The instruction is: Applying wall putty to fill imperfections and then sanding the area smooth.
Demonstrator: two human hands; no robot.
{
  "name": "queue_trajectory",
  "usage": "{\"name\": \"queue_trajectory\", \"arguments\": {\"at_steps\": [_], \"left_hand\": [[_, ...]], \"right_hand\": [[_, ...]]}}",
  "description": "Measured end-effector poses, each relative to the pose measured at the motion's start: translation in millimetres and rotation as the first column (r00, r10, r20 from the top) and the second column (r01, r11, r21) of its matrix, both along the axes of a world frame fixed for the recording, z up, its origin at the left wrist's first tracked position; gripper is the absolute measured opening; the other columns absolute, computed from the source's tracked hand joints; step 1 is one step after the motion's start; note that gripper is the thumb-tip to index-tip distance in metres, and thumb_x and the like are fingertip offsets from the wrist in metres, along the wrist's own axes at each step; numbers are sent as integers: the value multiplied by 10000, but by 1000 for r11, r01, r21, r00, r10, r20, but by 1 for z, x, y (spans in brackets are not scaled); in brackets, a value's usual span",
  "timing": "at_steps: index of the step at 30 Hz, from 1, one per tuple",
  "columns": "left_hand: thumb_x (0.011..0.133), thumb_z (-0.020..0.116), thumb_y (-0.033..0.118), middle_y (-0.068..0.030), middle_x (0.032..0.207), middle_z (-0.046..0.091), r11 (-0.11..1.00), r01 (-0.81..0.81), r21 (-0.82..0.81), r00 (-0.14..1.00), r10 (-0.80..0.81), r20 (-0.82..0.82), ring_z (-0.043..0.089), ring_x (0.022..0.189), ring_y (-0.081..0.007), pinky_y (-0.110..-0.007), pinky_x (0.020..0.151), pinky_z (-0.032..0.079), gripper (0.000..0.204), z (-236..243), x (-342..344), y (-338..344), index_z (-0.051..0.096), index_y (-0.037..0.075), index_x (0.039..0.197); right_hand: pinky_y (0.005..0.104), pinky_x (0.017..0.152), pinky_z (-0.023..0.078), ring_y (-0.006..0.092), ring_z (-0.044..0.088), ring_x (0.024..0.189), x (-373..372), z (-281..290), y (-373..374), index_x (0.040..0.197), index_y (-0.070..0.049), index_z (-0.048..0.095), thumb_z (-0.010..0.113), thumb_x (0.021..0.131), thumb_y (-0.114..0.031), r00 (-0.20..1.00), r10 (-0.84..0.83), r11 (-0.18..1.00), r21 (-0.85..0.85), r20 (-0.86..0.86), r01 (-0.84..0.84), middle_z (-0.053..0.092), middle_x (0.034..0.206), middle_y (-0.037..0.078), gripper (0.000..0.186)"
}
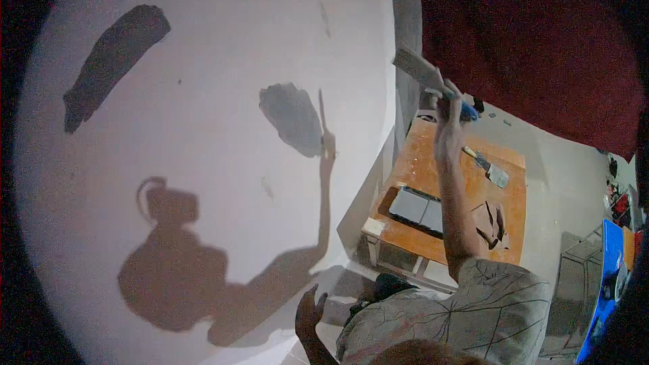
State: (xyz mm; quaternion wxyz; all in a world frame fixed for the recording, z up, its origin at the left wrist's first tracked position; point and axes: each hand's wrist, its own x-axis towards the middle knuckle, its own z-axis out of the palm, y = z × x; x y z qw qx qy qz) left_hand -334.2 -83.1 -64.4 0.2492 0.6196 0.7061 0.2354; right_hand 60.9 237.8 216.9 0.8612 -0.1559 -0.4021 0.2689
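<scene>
My right hand (pixel 447 100) is raised beside the wall and closed around a putty knife (pixel 415 67). The knife's flat, wide blade points up and to the left, and its blue handle end shows below my fingers. Low in front of the wall is my left hand (pixel 309 311), its fingers apart and nothing in it. On the white wall (pixel 223 54) are two ragged grey patches: a long slanted one (pixel 118 61) at upper left and a rounder one (pixel 292 119) nearer the middle. The shadow of my head, arm and knife falls across the wall.
An orange-brown wooden table (pixel 419 155) stands right of the wall. It bears a second putty knife (pixel 497 174), a dark-edged tray with grey panels (pixel 416 209) and some dark strips (pixel 497 224). A dark red curtain (pixel 534 47) hangs behind; a blue-topped table (pixel 608 263) is far right.
</scene>
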Motion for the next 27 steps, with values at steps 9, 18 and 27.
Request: {"name": "queue_trajectory", "arguments": {"at_steps": [9,18,27], "left_hand": [[999,572,475,-246,1430,551,947,-292,-134,955,282,-91,494,1355,-401,-479,1136,392,612,27,13,27,534,38,1426],[1001,581,471,-270,1397,567,947,-230,-224,970,243,31,532,1312,-418,-469,1106,428,612,22,65,58,527,46,1438],[1004,585,460,-268,1397,572,966,-205,-160,977,210,16,521,1331,-421,-492,1111,422,612,45,87,117,494,81,1475]], "right_hand": [[357,820,604,210,717,878,-56,71,85,1249,92,625,556,1064,-181,982,-43,978,209,183,4,717,1044,163,337],[395,932,576,231,712,970,-80,86,187,1290,82,600,541,1073,-243,986,102,966,224,129,-129,717,1069,174,395],[400,943,575,234,705,1006,-84,97,233,1269,82,612,557,1065,-246,974,152,949,250,170,-192,709,1091,166,390]]}}
